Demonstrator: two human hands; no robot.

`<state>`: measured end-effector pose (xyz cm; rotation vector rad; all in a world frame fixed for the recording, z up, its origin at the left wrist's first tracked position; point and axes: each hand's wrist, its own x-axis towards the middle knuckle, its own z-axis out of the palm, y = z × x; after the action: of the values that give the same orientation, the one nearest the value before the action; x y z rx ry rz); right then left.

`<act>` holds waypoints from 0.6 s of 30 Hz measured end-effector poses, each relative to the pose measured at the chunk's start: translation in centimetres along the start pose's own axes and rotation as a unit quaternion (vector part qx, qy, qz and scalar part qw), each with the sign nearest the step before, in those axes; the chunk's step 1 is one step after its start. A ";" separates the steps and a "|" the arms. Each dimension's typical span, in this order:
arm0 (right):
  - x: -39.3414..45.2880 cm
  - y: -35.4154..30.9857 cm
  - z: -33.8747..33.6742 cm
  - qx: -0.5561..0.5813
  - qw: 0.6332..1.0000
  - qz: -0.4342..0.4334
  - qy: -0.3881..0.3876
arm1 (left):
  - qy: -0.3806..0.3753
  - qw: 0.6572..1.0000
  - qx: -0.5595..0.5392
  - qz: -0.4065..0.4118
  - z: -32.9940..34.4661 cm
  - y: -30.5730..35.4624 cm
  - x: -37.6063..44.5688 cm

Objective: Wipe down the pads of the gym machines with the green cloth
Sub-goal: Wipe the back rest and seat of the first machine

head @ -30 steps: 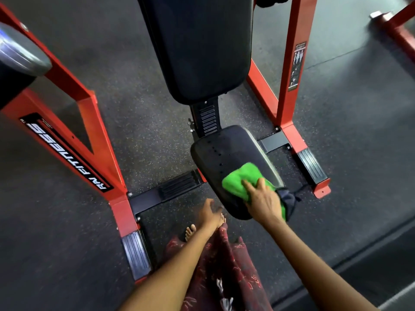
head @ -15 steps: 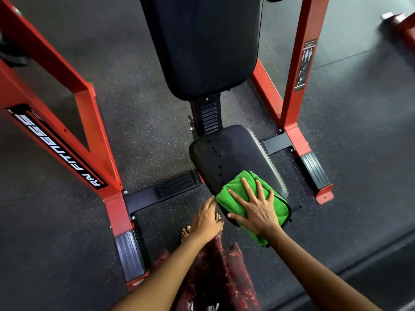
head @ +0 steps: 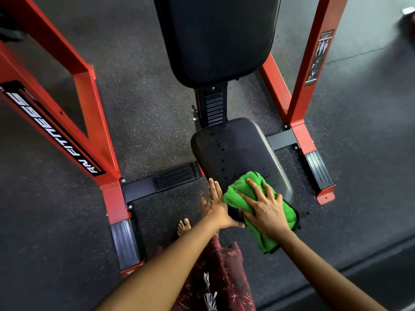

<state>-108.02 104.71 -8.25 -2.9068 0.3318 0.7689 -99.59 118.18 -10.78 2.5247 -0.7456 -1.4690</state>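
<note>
Green cloth [head: 258,205] spread over the near end of the black seat pad [head: 238,158], one corner hanging off the front edge toward the floor [head: 157,108]. Water droplets dotted across the far part of the pad, not yet reached. Larger back pad [head: 215,37] above, between the red frame [head: 85,122] uprights, looking untouched by the cloth.

Likely trouble from here: cloth bunching under the palm and skating over the beads of water instead of lifting them, leaving streaks. Hanging corner apt to drag on the floor and pick up grit, then smear it onto the vinyl. Too much weight on the near lip possibly sliding the cloth right off the pad. Bare foot [head: 184,225] close to the steel base, a stubbing risk on any step forward.

Right hand [head: 262,207] flat on the cloth, fingers [head: 253,189] straight and splayed, pressing down, gripping nothing. Left hand [head: 215,203] just beside the cloth at the pad's left edge, fingers extended and together, thumb reaching under toward the cloth; whether touching the pad's side, hard to tell. Both forearms reaching forward and down.
</note>
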 end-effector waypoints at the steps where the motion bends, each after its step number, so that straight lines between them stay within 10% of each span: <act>1: -0.1 1.1 0.0 0.007 1.000 0.013 0.010 | 0.003 1.000 0.014 -0.009 0.0 0.1 0.0; 6: 5.5 4.0 -2.2 0.093 0.972 0.215 0.000 | -0.011 0.999 -0.010 -0.034 0.5 0.5 0.2; 14: 2.3 -0.1 -0.5 -0.006 1.000 0.011 0.018 | 0.017 0.997 -0.062 -0.049 0.7 1.2 0.7; 18: 3.3 3.6 -0.9 -0.004 0.997 0.074 0.008 | 0.136 0.941 -0.298 -0.086 1.0 2.3 1.1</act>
<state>-105.69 100.45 -9.28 -2.9223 0.5535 0.7685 -100.79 115.81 -11.34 2.2693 -0.0180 -1.1220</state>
